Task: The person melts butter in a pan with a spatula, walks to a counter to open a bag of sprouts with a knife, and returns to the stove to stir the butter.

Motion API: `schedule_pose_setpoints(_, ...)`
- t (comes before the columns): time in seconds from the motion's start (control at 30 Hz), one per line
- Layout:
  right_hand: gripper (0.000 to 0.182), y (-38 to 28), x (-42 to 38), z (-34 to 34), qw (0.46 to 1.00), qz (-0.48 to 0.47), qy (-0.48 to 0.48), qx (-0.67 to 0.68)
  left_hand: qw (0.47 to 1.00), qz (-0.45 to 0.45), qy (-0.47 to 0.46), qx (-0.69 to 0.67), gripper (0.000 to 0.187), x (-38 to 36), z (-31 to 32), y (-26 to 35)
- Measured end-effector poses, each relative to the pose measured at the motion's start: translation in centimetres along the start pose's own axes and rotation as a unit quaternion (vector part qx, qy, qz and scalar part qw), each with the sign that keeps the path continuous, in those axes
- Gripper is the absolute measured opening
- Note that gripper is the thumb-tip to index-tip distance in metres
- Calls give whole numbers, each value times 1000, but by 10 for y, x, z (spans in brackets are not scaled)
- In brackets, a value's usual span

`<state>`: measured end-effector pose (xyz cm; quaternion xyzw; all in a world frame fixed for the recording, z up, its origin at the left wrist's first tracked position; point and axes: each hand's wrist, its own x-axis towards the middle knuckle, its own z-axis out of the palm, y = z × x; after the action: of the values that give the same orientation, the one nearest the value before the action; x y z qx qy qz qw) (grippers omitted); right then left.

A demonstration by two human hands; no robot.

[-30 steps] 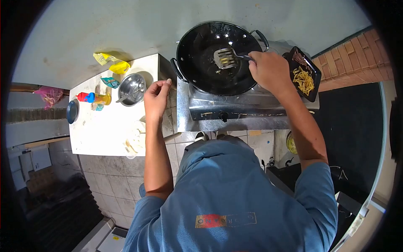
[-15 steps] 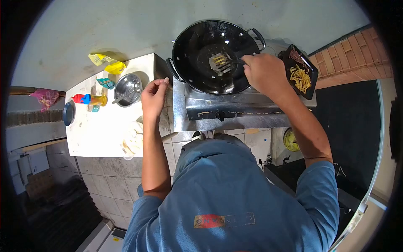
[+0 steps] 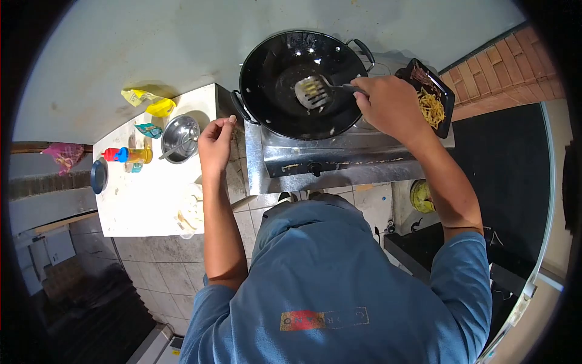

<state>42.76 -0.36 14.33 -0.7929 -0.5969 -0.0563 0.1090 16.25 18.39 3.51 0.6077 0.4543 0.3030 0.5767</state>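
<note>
A black two-handled wok (image 3: 276, 115) sits on the steel gas stove (image 3: 364, 151), oil glistening inside it. My right hand (image 3: 391, 108) is wrapped around the dark handle of a slotted turner (image 3: 313, 92). The turner's metal head is low inside the wok, over a pale patch of oil near the middle. My left hand (image 3: 216, 134) hovers beside the wok's left handle (image 3: 240, 107), thumb and fingertips pressed together with nothing visible in them. To its left stands a steel bowl (image 3: 171, 142) with a spoon in it.
At right, a black tray (image 3: 448, 100) holds yellow strips and shredded reddish food. The white table (image 3: 130, 203) bears a red-capped bottle and a blue-capped bottle (image 3: 138, 155), a yellow packet (image 3: 160, 107), a teal packet (image 3: 148, 130) and a plastic bag (image 3: 191, 209).
The turner's head has tilted within the wok, my right hand still on its handle. My left hand stays near the wok's left handle. The whole view has shifted slightly.
</note>
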Motion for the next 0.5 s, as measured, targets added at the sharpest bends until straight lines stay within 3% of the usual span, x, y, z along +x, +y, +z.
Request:
schedule_pose_setpoints(0.23, 13, 9, 3, 2, 997, -2, 26, -66, 1000, -14, 1, -6, 21, 0, 5, 9)
schedule_pose_setpoints(0.5, 14, 5, 6, 1, 999, 0, -4, -41, 1000, 5, 0, -7, 22, 4, 4, 1)
